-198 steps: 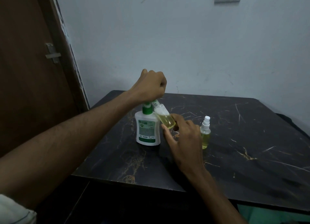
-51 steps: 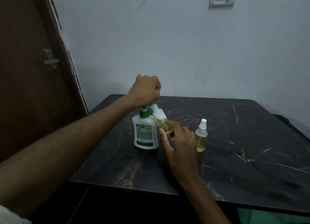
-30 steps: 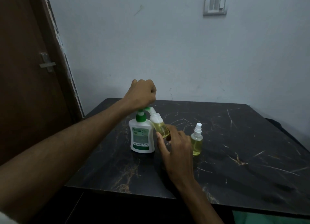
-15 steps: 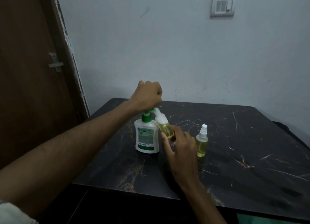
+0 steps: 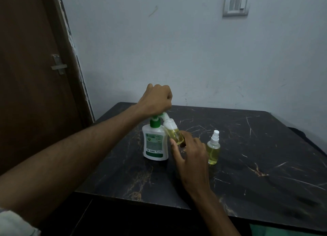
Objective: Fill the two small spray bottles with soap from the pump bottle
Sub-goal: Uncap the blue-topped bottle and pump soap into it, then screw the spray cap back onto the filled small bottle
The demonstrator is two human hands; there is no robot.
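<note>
A white pump bottle (image 5: 155, 143) with a green collar stands on the black marble table (image 5: 247, 161). My left hand (image 5: 155, 99) is curled in a fist over its pump head, pressing on it. My right hand (image 5: 190, 156) holds a small clear spray bottle (image 5: 174, 132), tilted, with its open neck up against the pump spout; yellow liquid fills its lower part. A second small spray bottle (image 5: 213, 148) with a white spray top and yellow liquid stands upright just right of my right hand.
A brown door (image 5: 35, 76) with a metal latch stands at the left. A pale wall with a switch plate (image 5: 236, 4) rises behind the table. The table's front edge runs below my right forearm.
The camera has shifted a little. My hands and both bottles keep the same arrangement; the left fist stays on the pump head.
</note>
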